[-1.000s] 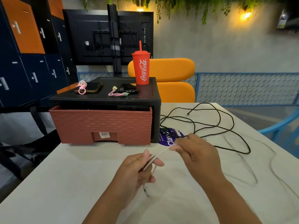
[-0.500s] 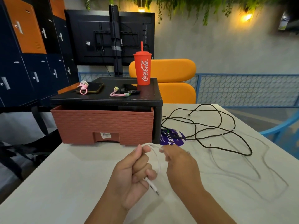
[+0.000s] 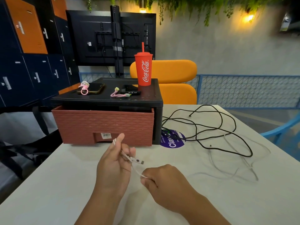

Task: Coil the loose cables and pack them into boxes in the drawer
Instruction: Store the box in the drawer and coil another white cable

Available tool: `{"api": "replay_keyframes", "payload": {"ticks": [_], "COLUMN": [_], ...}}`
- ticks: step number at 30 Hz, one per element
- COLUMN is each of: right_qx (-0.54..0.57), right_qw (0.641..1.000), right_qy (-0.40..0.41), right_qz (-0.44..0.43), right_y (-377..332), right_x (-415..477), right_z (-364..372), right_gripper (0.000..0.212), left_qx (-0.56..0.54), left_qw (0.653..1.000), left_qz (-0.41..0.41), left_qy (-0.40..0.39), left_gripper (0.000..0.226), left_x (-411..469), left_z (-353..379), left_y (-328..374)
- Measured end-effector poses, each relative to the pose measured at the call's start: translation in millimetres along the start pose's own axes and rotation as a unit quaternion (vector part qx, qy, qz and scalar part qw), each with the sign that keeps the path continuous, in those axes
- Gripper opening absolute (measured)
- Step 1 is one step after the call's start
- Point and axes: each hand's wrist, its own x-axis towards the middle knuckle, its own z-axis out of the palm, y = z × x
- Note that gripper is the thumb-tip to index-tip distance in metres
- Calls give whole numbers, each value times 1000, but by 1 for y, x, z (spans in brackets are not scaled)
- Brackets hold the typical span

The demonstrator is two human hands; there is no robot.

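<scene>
While the left hand (image 3: 113, 166), thumb up, curls its fingers round the looped white cable (image 3: 136, 159), the right hand (image 3: 164, 181) at its 4 o'clock pinches the taut run. Slack trails toward 3 o'clock; the drawer (image 3: 103, 125) stands at 12 o'clock.

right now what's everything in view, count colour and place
table: 1, white, foreground
drawer unit: 1, black, on table
drawer: 1, brick-red, slightly out of unit
white cable: 1, white, partly held, rest trailing right over table
black cable: 1, black, loose on table right of unit
cup: 1, red with straw, on unit top
dark devices: 2, black, on unit top
pink cords: 2, pink, beside the devices
sticker: 1, purple, on table by unit
orange chair: 1, orange, behind table
blue chair: 1, blue, right edge
monitor: 1, black, behind unit
lockers: several, navy and orange, left
left hand: 1, grips coiled white cable
right hand: 1, pinches white cable
</scene>
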Motion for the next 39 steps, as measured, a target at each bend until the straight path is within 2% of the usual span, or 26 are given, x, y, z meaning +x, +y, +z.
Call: {"api": "replay_keyframes", "payload": {"ticks": [2,3,4,6,8,11,13,16,18,19,22,25,32,37,39], "right_qx": [-9,-9,-11,-33,-89,-173,-241,-226,-196,-185,-204,-169,-26,-34,85], "right_qw": [1000,1000,1000,999,994,980,960,953,945,939,909,888,902,911,912], "right_qy": [-9,-10,-9,1,43,101,139,188,211,213,117,8,-183,-303,-313], "right_qz": [-13,-21,-24,-26,-40,-16,-1,80,154,198,345,427,390,278,250], "right_y": [-1,-3,-3,-3,5,23,36,65,76,79,93,98,69,30,18], "right_x": [-1,0,0,1,2,4,6,4,-2,-6,-18,-25,-22,-20,-20], "right_z": [-4,-8,-11,-16,-16,-19,-25,-33,-42,-47,-52,-50,-61,-66,-73], "right_gripper": [22,22,22,21,18,21,11,34,37,35,20,25,24,26,23], "left_qx": [124,210,290,427,510,566,560,474,384,324,199,173,190,154,146], "left_qw": [991,975,952,893,841,801,811,876,922,945,980,985,982,987,988], "left_qz": [48,68,91,129,150,144,123,65,33,19,3,4,4,-20,-30], "left_qy": [-10,-15,-25,-55,-102,-131,-121,-62,-45,-37,-25,-26,17,41,42], "left_gripper": [34,42,46,39,28,32,36,24,18,24,34,37,34,37,37], "left_x": [0,0,-2,-7,-7,-6,-8,-8,-4,-1,5,8,15,16,17], "left_z": [-2,-5,-5,-6,-8,-13,-11,-4,-6,-8,-12,-15,-22,-21,-21], "left_y": [-3,-6,-8,-12,-20,-24,-24,-14,-5,-1,13,15,7,11,11]}}
